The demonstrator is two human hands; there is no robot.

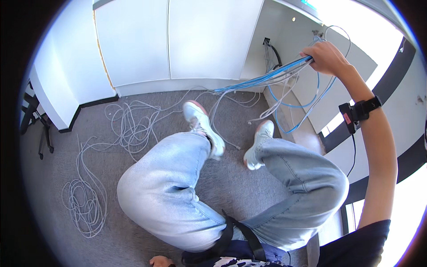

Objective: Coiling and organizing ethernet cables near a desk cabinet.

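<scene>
My right hand [325,57], raised at the upper right, is closed around a bundle of blue and grey network cables [267,77]. From my fist the bundle slants down to the left, towards the foot of the white cabinet. Loops of blue cable [283,130] and loose ends with plugs hang below the fist. Only part of my left hand [161,261] shows at the bottom edge, low over or on the carpet; whether its fingers hold anything is not visible.
Tangled grey cable [133,123] and a loose grey coil [85,207] lie on the carpet. White cabinet doors [213,40] stand ahead. More cables come from a wall opening [266,40]. An office chair's base [43,123] is at far left. My shoes rest near the cables.
</scene>
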